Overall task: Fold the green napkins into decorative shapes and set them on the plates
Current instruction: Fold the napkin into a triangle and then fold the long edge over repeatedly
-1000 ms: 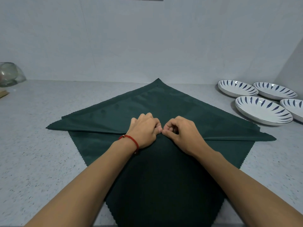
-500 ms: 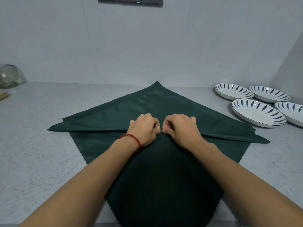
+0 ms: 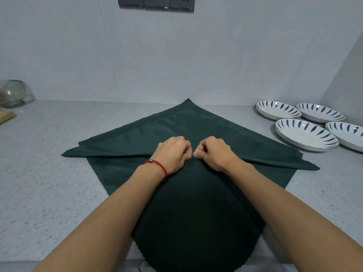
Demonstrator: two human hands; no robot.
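Early days, I'd say. The green napkin (image 3: 196, 130) lies spread on the counter (image 3: 49, 173) with only a first fold across it. The left hand (image 3: 172, 154) and right hand (image 3: 214, 152) sit knuckle to knuckle, each pinching the fold's middle. The four plates (image 3: 306, 134), far right, hold nothing yet, so the shaping and placing remain.

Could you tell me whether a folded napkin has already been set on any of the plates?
No, the four plates at the right show bare patterned insides, and the green napkin lies on the counter.
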